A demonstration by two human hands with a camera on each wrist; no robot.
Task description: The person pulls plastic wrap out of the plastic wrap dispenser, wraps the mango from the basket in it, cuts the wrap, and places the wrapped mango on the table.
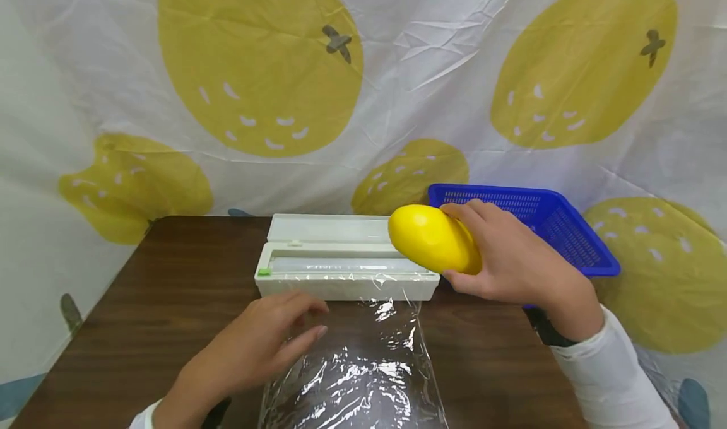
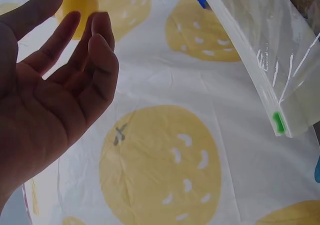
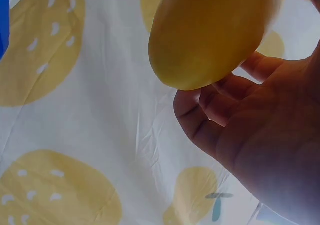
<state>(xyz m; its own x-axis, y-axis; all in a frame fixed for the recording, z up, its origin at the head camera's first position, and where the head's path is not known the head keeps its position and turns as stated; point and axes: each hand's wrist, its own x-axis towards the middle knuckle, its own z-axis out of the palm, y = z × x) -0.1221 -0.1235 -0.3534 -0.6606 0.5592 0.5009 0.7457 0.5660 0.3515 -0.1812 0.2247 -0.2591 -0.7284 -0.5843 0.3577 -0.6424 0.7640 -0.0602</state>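
Yellow fruit (image 1: pixel 427 235) was gripped by fingers of right hand (image 1: pixel 505 258); left hand (image 1: pixel 264 334) was unladen, fingers loosely bent; steady hold was needed, lest film (image 1: pixel 363 381) be snagged.

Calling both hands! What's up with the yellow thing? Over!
Right hand grips yellow thing, held up. Left hand relaxed, empty. Clear film spread in front of white dispenser; nothing seen blocking the hands.

Clear film (image 1: pixel 363 385), near end out-of-view
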